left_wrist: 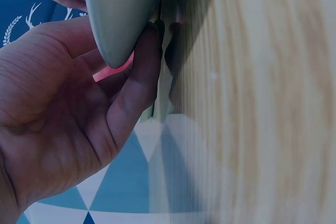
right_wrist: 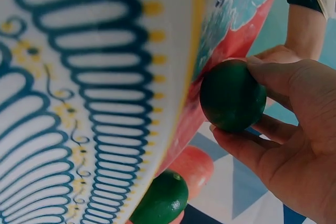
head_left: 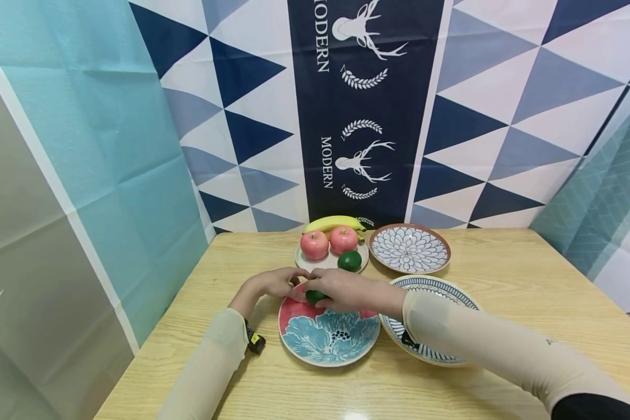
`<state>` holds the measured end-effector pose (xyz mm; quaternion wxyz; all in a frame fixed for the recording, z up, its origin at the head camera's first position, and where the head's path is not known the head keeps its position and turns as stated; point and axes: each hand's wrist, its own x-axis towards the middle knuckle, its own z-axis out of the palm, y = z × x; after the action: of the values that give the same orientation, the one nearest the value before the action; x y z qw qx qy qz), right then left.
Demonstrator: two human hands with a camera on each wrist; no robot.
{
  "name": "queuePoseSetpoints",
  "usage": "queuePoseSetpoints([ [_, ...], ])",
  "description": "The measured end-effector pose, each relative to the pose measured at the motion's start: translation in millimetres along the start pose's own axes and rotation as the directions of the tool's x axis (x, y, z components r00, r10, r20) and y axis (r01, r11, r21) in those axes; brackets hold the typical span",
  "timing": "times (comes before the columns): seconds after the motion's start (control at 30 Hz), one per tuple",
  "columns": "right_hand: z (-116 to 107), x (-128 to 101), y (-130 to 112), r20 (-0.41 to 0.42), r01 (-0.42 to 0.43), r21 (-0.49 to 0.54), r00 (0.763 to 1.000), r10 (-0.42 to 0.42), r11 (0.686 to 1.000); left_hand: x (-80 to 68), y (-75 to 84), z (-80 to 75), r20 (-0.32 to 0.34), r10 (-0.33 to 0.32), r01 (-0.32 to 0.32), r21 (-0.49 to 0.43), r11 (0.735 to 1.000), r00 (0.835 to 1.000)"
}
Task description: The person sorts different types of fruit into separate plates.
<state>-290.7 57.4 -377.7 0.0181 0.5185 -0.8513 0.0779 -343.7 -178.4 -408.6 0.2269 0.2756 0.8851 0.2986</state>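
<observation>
A dark green lime [head_left: 315,296] [right_wrist: 226,87] is held in my right hand [head_left: 341,289] [right_wrist: 236,98], thumb and fingers curled round it, just above the far edge of a red and blue flower plate [head_left: 325,341] [right_wrist: 239,30]. My left hand [head_left: 280,280] [left_wrist: 131,51] is at the same plate's far left rim. In the left wrist view its fingertips [left_wrist: 149,35] curl under the plate's grey underside [left_wrist: 123,9], next to the wooden table [left_wrist: 262,98]. Both hands nearly touch over the plate.
Behind stands a small cream plate [head_left: 307,265] with two pink apples [head_left: 314,244], a banana [head_left: 336,223] and a second lime [head_left: 349,260] [right_wrist: 160,200]. A white petal-pattern plate [head_left: 409,249] and a blue striped plate [head_left: 441,289] [right_wrist: 79,103] lie to the right. A patterned cloth backdrop [head_left: 357,116] closes the table's far side.
</observation>
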Motion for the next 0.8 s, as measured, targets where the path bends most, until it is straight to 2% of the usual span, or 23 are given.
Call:
queuePoseSetpoints([
  [0.13,1.6,-0.8,-2.1,-0.003,-0.002,-0.003,1.000,0.002,1.000,-0.4,0.5,-0.2,0.005,0.015,-0.015,0.002,1.000,1.000],
  [0.53,0.4,-1.4,-2.7,-0.020,-0.005,0.004,1.000,0.005,1.000,-1.0,2.2,-0.4,-0.007,-0.007,0.007,0.013,1.000,1.000],
  [0.8,2.6,-1.1,-3.5,-0.016,-0.017,-0.006,1.000,0.017,1.000,1.2,-0.5,-0.2,0.001,0.004,-0.004,0.017,1.000,1.000],
])
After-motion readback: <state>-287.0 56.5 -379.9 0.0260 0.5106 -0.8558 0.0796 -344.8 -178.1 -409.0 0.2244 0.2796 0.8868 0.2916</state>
